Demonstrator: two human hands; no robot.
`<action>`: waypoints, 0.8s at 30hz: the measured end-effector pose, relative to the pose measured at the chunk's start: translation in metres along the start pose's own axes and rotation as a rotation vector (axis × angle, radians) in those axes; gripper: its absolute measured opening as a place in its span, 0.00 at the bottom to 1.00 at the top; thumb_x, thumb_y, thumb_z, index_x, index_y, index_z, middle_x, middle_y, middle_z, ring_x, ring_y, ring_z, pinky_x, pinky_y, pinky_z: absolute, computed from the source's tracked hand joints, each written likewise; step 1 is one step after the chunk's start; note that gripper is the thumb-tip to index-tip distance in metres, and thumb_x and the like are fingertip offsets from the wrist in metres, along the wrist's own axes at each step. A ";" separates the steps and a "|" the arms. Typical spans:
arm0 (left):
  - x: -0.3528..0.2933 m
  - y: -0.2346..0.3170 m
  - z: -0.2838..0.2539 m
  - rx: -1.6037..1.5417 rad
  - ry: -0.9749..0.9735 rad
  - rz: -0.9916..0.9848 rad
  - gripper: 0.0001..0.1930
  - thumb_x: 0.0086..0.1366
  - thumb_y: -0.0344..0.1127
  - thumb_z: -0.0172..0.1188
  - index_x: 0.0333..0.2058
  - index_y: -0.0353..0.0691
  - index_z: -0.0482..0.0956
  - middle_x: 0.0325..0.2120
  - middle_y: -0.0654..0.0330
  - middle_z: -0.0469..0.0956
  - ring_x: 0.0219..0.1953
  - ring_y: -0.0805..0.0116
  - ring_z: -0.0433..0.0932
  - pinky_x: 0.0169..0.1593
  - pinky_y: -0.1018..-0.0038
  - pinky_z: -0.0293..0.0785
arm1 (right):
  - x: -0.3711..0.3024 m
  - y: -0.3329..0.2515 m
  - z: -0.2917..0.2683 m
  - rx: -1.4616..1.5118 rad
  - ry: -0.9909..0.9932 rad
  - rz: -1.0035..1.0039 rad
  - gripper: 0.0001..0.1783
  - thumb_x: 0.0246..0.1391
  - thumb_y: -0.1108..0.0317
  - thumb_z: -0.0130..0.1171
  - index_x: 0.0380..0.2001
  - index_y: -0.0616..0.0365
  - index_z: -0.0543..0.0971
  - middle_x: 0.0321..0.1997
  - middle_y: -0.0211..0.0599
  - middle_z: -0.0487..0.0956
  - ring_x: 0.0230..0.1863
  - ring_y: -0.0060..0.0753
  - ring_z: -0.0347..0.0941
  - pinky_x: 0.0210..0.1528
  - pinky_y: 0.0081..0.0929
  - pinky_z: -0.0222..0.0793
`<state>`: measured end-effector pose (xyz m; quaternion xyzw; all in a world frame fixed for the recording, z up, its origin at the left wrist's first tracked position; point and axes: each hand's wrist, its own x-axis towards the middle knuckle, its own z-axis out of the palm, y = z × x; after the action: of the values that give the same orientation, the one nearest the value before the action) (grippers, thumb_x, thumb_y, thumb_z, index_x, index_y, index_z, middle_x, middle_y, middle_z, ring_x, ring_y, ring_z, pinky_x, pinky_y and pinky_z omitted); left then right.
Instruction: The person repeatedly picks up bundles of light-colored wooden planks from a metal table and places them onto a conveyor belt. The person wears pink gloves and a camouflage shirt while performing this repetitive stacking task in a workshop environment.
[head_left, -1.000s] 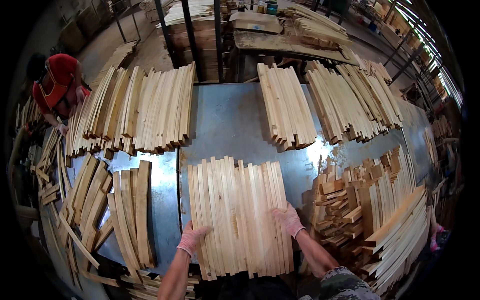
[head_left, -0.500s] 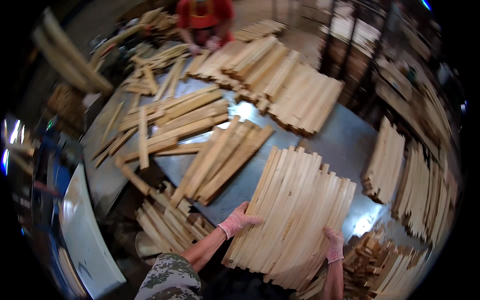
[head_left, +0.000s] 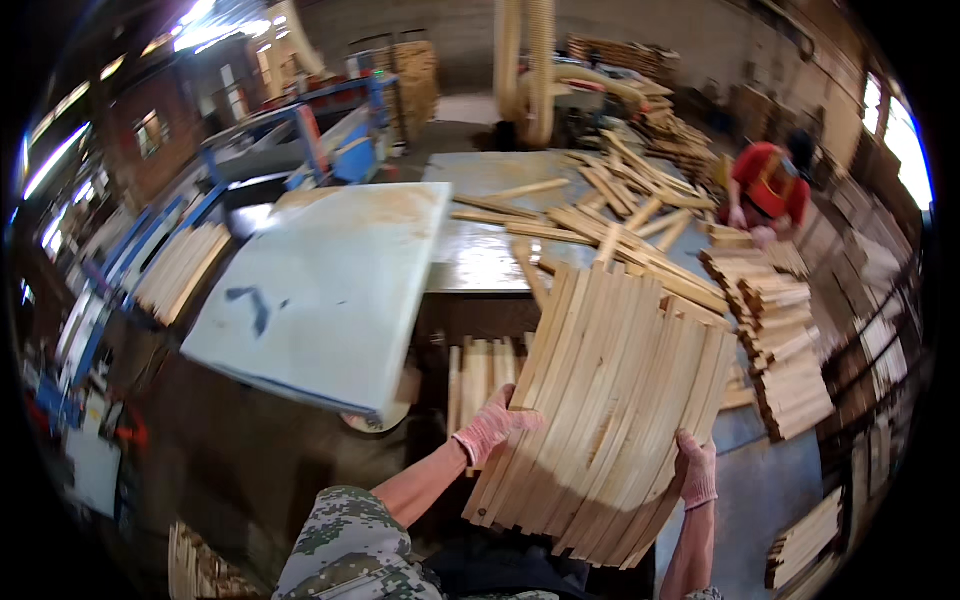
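Note:
Between my two gloved hands I hold a wide row of pale wooden strips (head_left: 610, 410), pressed side by side with uneven ends. My left hand (head_left: 492, 424), in a pink knit glove, clamps the left edge with its thumb over the face. On the opposite edge my right hand (head_left: 697, 468), gloved alike, grips the strips; its fingers are partly hidden behind them. The bundle is tilted up in front of my body, off the metal table. Just beyond it, loose wooden strips (head_left: 640, 225) lie jumbled on the metal table (head_left: 480, 262).
Left of me stands a pale board-topped table (head_left: 330, 290). A blue-framed machine (head_left: 345, 150) is behind it, and stacked strips (head_left: 185, 270) sit farther left. Bundled strips (head_left: 785, 345) lie on the right. A person in red (head_left: 768, 190) works at the far right.
My view has swung left, bringing the pale board-topped table and blue machine into sight. The bundle stays gripped in both hands and has moved with me, away from over the metal table.

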<state>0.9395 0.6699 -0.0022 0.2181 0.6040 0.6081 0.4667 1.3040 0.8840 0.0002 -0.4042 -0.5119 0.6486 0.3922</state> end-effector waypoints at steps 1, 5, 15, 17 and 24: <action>-0.023 0.011 -0.043 -0.055 0.071 0.015 0.47 0.57 0.37 0.83 0.71 0.35 0.66 0.57 0.57 0.81 0.55 0.66 0.80 0.60 0.66 0.79 | 0.005 -0.002 0.050 0.011 -0.084 0.031 0.26 0.61 0.63 0.72 0.58 0.64 0.79 0.48 0.32 0.84 0.48 0.28 0.81 0.53 0.29 0.76; -0.096 0.029 -0.196 -0.184 0.210 0.058 0.40 0.60 0.35 0.79 0.69 0.37 0.70 0.54 0.59 0.82 0.52 0.67 0.82 0.58 0.66 0.81 | 0.017 0.028 0.209 0.048 -0.350 0.139 0.24 0.60 0.67 0.74 0.56 0.64 0.80 0.47 0.32 0.85 0.48 0.26 0.81 0.54 0.27 0.77; -0.222 0.023 -0.466 -0.204 0.568 -0.118 0.39 0.61 0.40 0.80 0.66 0.31 0.72 0.54 0.50 0.84 0.51 0.56 0.86 0.57 0.54 0.84 | -0.050 0.074 0.539 -0.177 -0.762 0.367 0.26 0.59 0.76 0.72 0.60 0.64 0.77 0.47 0.41 0.86 0.45 0.35 0.85 0.49 0.37 0.84; -0.227 0.020 -0.502 -0.186 0.578 -0.155 0.41 0.61 0.40 0.80 0.67 0.30 0.71 0.55 0.49 0.83 0.53 0.56 0.86 0.58 0.55 0.83 | -0.056 0.091 0.572 -0.214 -0.757 0.427 0.28 0.58 0.77 0.73 0.60 0.63 0.76 0.48 0.43 0.86 0.45 0.37 0.85 0.50 0.38 0.84; -0.174 0.044 -0.605 0.251 0.629 -0.182 0.56 0.60 0.55 0.80 0.76 0.31 0.60 0.66 0.44 0.76 0.67 0.52 0.76 0.70 0.56 0.73 | -0.047 0.135 0.652 -0.072 -0.647 0.367 0.39 0.54 0.79 0.73 0.68 0.60 0.70 0.49 0.44 0.85 0.45 0.40 0.85 0.47 0.38 0.84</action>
<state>0.5062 0.2114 -0.0148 0.0213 0.8052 0.5226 0.2796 0.7050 0.5916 -0.0293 -0.2770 -0.5509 0.7838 0.0731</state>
